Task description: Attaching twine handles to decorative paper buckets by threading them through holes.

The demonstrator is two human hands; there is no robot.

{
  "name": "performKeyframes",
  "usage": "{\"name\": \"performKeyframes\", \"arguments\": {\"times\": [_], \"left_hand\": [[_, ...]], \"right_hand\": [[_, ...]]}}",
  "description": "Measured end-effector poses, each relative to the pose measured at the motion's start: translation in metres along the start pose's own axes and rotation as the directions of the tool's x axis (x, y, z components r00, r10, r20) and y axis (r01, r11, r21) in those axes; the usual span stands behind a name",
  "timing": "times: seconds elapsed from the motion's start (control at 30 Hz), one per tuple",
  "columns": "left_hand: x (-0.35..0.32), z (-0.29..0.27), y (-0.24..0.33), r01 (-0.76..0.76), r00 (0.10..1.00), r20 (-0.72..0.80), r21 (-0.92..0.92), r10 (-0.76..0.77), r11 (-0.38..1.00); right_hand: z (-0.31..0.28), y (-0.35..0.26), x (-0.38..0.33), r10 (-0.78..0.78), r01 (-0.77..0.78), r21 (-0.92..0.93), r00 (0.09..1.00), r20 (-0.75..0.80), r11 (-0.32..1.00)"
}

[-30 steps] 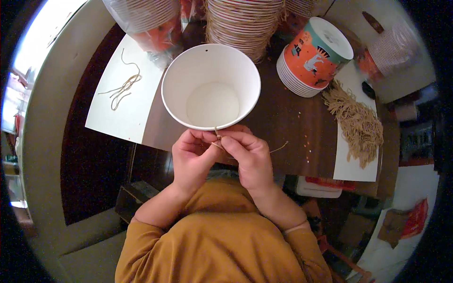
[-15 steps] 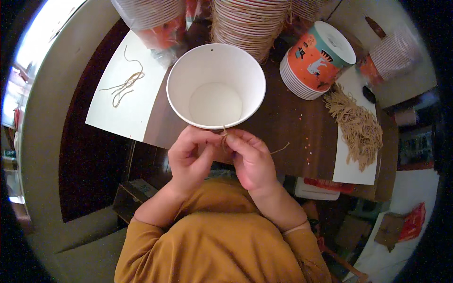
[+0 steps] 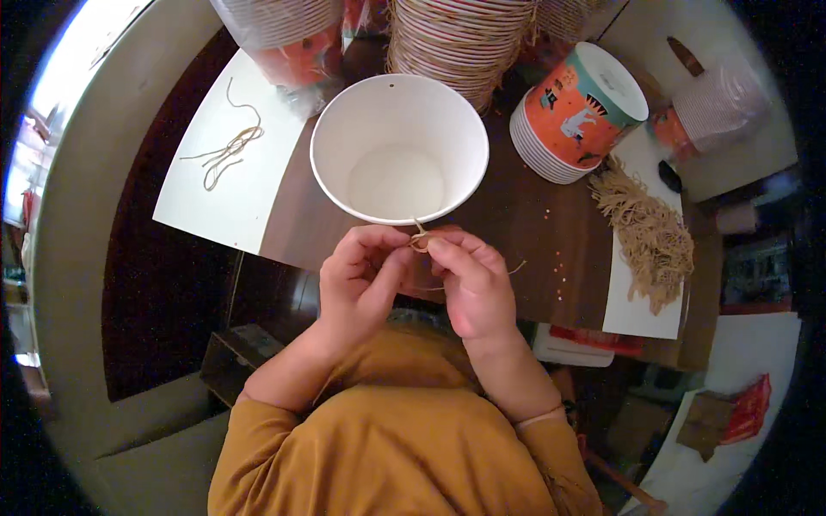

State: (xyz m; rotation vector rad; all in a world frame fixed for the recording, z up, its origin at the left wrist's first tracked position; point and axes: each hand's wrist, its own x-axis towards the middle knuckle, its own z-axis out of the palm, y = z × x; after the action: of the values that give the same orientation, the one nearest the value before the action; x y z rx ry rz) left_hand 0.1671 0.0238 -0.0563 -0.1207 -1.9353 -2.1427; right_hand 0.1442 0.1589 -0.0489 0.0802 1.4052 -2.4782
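A white paper bucket (image 3: 400,129) stands on the brown table with its open top toward me. A small hole shows at its far rim. At its near rim a piece of twine (image 3: 420,234) comes up and forms a small loop between my fingertips. My left hand (image 3: 366,275) pinches the loop's left side with thumb and forefinger. My right hand (image 3: 473,279) pinches it from the right, and a loose twine end sticks out beyond that hand. Fingers hide the spot where the twine meets the bucket.
Loose twine strands (image 3: 231,155) lie on a white sheet (image 3: 194,202) at left. To the right are nested orange-and-green buckets (image 3: 576,116) upside down and a heap of cut twine (image 3: 650,245). Tall bucket stacks (image 3: 460,39) stand behind, some in plastic wrap. Tiny dots of paper dot the table.
Both hands have shifted slightly right, and a loop of twine now shows between the fingertips. The bucket sits a little higher and further right in view.
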Motion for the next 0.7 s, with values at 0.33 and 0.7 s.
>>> {"name": "performKeyframes", "arguments": {"times": [0.33,0.7], "left_hand": [[0.01,-0.003,0.017,-0.372,0.924,0.119,0.494,0.362,0.786],[0.013,-0.005,0.015,-0.204,0.979,0.072,0.406,0.192,0.891]], "right_hand": [[-0.001,0.006,0.0,-0.017,0.017,0.041,1.0,-0.004,0.999],[0.008,0.016,-0.001,-0.177,0.176,-0.022,0.983,-0.047,0.984]]}}
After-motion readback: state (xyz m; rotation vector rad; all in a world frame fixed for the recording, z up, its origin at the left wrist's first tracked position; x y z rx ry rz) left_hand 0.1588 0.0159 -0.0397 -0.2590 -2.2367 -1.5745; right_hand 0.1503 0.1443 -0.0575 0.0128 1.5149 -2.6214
